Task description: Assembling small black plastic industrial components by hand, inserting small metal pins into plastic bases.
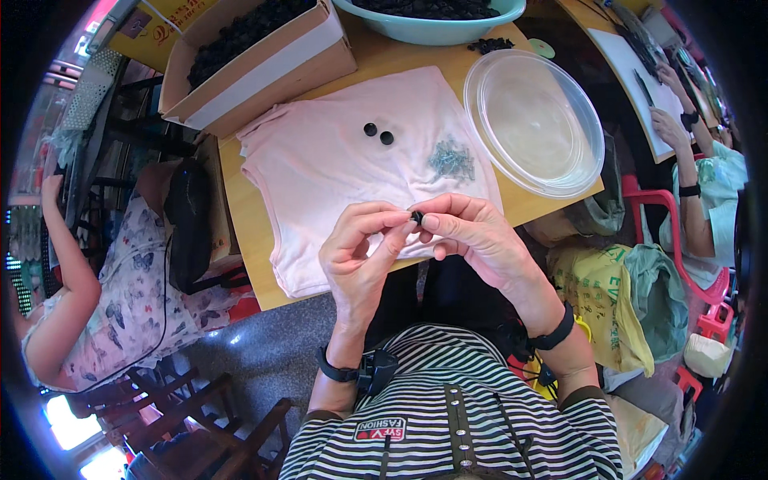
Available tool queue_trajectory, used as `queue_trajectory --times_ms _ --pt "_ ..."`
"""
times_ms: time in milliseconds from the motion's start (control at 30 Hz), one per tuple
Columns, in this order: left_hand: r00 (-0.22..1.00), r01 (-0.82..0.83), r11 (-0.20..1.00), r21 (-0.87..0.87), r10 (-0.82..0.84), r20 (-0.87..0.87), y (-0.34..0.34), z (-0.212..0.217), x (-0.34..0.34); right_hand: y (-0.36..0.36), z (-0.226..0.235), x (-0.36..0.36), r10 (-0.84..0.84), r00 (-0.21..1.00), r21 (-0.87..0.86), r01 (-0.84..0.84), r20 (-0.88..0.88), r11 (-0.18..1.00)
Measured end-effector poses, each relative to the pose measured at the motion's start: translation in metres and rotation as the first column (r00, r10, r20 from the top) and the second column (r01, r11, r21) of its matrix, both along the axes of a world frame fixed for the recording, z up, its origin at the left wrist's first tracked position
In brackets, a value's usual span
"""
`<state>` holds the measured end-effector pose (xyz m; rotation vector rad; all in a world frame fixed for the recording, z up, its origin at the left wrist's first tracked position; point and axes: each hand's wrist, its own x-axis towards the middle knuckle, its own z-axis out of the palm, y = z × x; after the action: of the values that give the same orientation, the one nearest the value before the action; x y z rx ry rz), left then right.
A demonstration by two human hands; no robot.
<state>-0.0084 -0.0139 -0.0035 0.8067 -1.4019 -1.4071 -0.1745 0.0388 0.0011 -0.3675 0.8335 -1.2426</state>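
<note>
Between my two hands, over the near edge of a pink cloth (320, 184), is a small black part (417, 217). My left hand (360, 244) pinches it with thumb and fingertips from one side. From the other side my right hand (472, 236) grips it too, thumb against forefinger. Its exact kind is too small to make out. Farther up the cloth lie two round black pieces (386, 138), close together. To their right is a loose pile of small, thin, greyish-green pieces (451, 161).
A cardboard box (280, 68) of black parts stands back left, a pale green basin (432, 30) of black parts behind. Right of the cloth is a clear round plastic lid (534, 120). People sit on both sides; a yellow sack (596, 296) stands at right.
</note>
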Motion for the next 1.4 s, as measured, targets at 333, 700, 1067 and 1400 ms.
queue_trajectory --times_ms 333,700,1067,1400 --pt "0.942 -0.046 0.999 -0.007 0.046 0.334 -0.05 0.006 -0.027 -0.007 -0.008 -0.011 -0.184 0.98 -0.082 0.178 -0.074 0.981" --pt "0.737 -0.033 0.943 -0.332 0.247 0.629 -0.082 -0.021 -0.046 -0.005 -0.007 -0.016 -0.205 0.963 -0.127 0.185 -0.172 0.974" --pt "0.966 0.242 0.965 0.1 -0.249 0.067 -0.025 0.019 -0.019 -0.001 0.029 0.0 -0.414 0.656 -0.496 0.068 -0.631 0.865" --pt "0.994 0.076 0.997 -0.008 -0.076 -0.074 0.005 0.019 -0.008 0.009 0.029 0.006 -0.244 0.95 -0.32 0.174 -0.194 0.931"
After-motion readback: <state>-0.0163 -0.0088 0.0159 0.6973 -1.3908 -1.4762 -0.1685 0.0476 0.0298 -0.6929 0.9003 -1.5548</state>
